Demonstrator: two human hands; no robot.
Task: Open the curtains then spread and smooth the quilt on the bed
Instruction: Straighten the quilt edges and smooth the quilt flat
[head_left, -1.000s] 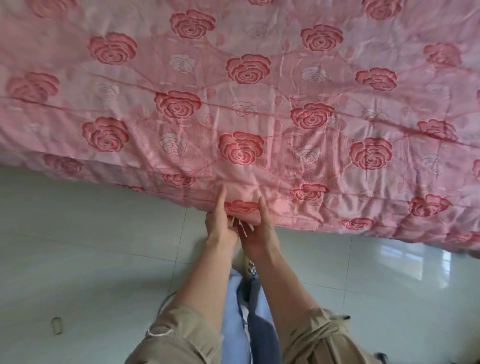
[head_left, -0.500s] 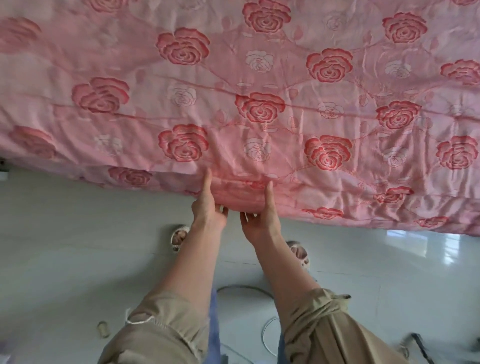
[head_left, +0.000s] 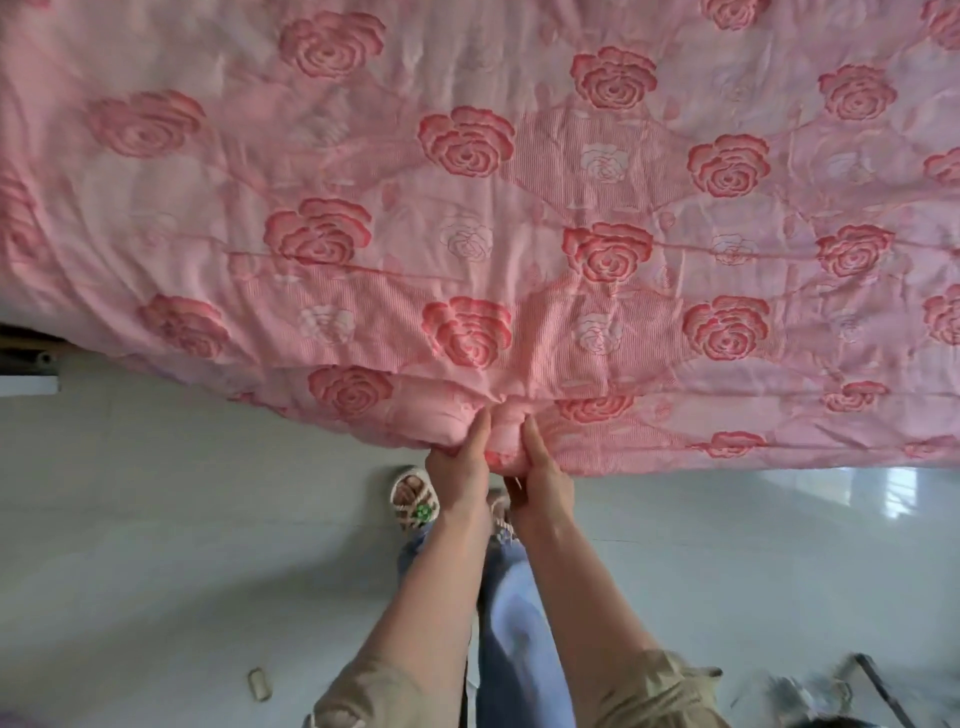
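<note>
Currently left hand (head_left: 457, 462) and right hand (head_left: 540, 467) pinch one bunched fold at the quilt (head_left: 519, 234) near edge; uneven pulling could leave a ridge.

My one head view looks steeply down, close over the quilt (head_left: 519, 208) edge at 12 o'clock, floor (head_left: 156, 519) below.

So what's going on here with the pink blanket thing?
A person is standing at the side of a bed, making it up. Both hands, the left hand and the right hand, are side by side and pinching the near edge of a pink rose-patterned quilt. The edge bunches up between them. The rest of the quilt is spread over the bed with some creases left, so the smoothing is not finished.
</note>
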